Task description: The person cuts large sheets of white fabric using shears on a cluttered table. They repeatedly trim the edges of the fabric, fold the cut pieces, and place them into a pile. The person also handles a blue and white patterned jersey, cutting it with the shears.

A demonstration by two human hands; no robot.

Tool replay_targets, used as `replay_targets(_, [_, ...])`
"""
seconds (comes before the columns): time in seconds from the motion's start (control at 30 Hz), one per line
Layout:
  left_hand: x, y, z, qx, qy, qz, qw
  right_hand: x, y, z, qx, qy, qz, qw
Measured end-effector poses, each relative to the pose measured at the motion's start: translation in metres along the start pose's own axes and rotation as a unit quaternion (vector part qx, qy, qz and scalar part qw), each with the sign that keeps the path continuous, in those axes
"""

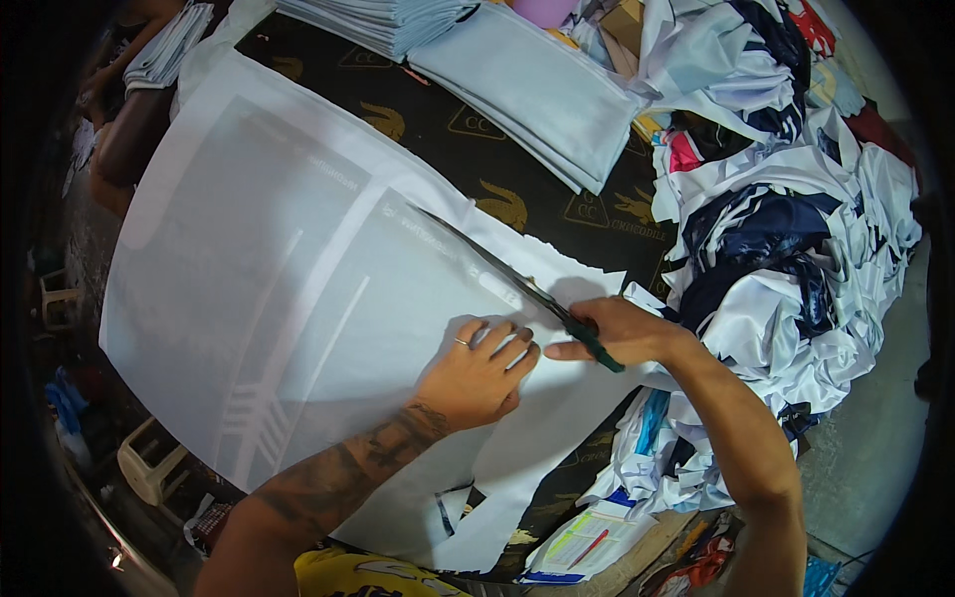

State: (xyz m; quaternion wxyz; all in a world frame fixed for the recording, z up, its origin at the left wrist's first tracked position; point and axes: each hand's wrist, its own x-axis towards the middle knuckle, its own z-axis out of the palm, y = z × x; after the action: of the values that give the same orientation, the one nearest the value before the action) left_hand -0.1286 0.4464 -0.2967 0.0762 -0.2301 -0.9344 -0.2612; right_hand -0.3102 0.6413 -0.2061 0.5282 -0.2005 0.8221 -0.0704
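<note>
A large white sheet of fabric [338, 239], with greyish panels showing through it, lies spread across the dark table. My right hand [627, 333] grips a pair of long scissors [522, 286] by dark green handles. Their blades lie along the sheet's far right part and point up and left; how far they are parted is hard to make out. Just left of the handles, my left hand [485, 376] presses on the fabric with its fingers apart and holds nothing. A ring sits on one of its fingers.
Folded pale cloth [527, 85] lies at the table's far side, beside a taller folded stack [383, 22]. White and navy scraps [766, 239] heap up along the right. A paper with a red pen [592, 545] lies near me. At far left are a person's arm and a plastic stool [149, 461].
</note>
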Motion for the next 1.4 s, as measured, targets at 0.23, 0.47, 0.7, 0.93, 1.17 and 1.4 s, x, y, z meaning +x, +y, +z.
replay_targets(0.23, [-0.005,-0.007,0.002,-0.064,-0.019,-0.019,0.998,0.031,-0.040,-0.017,0.011,0.000,0.005,1.000])
replay_targets(0.47, [0.001,-0.012,-0.019,-0.183,-0.009,-0.070,0.981,0.058,-0.083,-0.031,0.007,-0.001,-0.001,1.000])
replay_targets(0.7, [-0.049,-0.168,-0.150,-0.101,0.218,-0.215,0.947,0.077,-0.130,-0.046,0.019,-0.027,0.014,0.999])
replay_targets(0.93, [-0.065,-0.298,-0.192,0.095,0.156,-0.247,0.952,0.102,-0.173,-0.062,0.007,-0.026,0.008,1.000])
replay_targets(1.17, [-0.112,-0.179,-0.187,-0.182,-0.006,-0.104,0.978,0.127,-0.222,-0.077,-0.016,-0.019,0.027,0.999])
replay_targets(1.4, [-0.138,-0.121,-0.169,-0.353,-0.180,0.025,0.918,0.155,-0.267,-0.093,0.004,-0.001,0.000,1.000])
